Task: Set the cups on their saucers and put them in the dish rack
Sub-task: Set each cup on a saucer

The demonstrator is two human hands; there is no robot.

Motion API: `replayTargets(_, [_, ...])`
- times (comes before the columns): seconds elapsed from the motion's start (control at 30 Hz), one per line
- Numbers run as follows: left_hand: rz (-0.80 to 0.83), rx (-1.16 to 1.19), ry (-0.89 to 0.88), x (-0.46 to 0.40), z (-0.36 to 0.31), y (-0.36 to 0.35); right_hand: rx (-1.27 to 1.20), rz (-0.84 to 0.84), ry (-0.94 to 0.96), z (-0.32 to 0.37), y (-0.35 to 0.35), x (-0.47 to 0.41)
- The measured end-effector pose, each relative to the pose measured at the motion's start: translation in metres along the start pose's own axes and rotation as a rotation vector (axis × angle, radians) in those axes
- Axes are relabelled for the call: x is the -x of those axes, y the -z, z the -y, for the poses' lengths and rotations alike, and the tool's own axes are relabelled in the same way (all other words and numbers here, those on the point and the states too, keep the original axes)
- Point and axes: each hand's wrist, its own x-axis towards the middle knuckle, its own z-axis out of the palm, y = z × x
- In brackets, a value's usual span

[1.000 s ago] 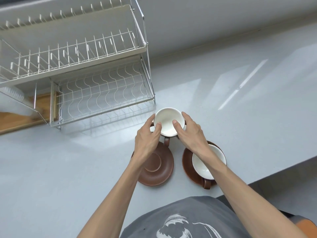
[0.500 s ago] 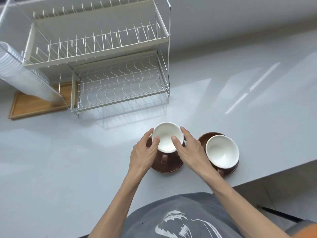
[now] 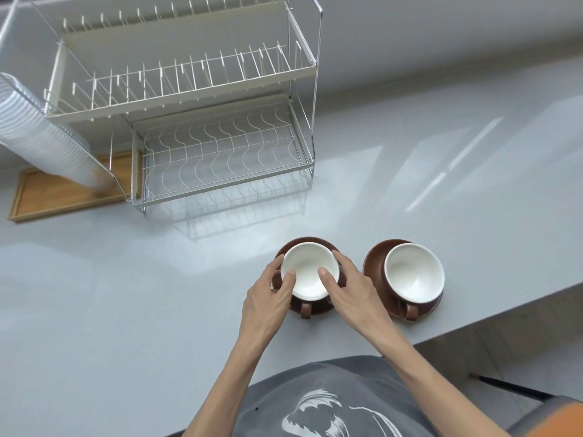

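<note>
Cups number two, saucers two, and both of my bare hands are in view. Each cup is brown outside and white inside, and each sits on a brown saucer near the lower middle of the frame. My left hand [image 3: 268, 298] and my right hand [image 3: 350, 288] grasp the left cup [image 3: 310, 269] from either side, thumbs resting over its white rim, fingers curled down its outer wall. That cup sits on the left saucer [image 3: 310, 242], its handle pointing toward me. Just to the right, apart from my hands, the right cup [image 3: 415, 272] sits on the right saucer [image 3: 373, 260], handle also toward me.

Compared with half a second ago, my hands hold the same cup in the same way, the cup looks lower and more centred on its saucer, and the whole scene has slid so that more of the dish rack shows.

One dish rack [image 3: 202, 127] stands in the upper left of the frame, two tiers of white wire, both tiers bare. To its left, one stack of clear plastic cups [image 3: 41, 134] leans over one wooden tray [image 3: 56, 193]. Everything rests on a pale grey counter [image 3: 126, 294], whose edge drops away at the lower right. Open counter lies between the cups and the lower tier. My grey printed shirt [image 3: 331, 402] fills the bottom of the frame.
</note>
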Motion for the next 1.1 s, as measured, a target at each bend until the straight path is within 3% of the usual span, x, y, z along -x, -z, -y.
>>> replayTargets(0.43, [0.059, -0.037, -0.044, 0.0, -0.001, -0.001, -0.02, 0.018, -0.022, -0.011, -0.005, -0.002])
replayTargets(0.63, [0.034, -0.089, -0.071, -0.005, -0.001, -0.001, -0.005, 0.009, -0.01, -0.014, -0.002, -0.005])
replayTargets(0.93, [-0.057, -0.126, -0.098, -0.018, -0.003, 0.016, 0.134, -0.14, 0.037, -0.012, 0.001, -0.012])
replayTargets(1.1, [-0.027, -0.133, -0.073, -0.03, 0.001, 0.016, 0.068, -0.095, -0.02, -0.011, 0.001, -0.02])
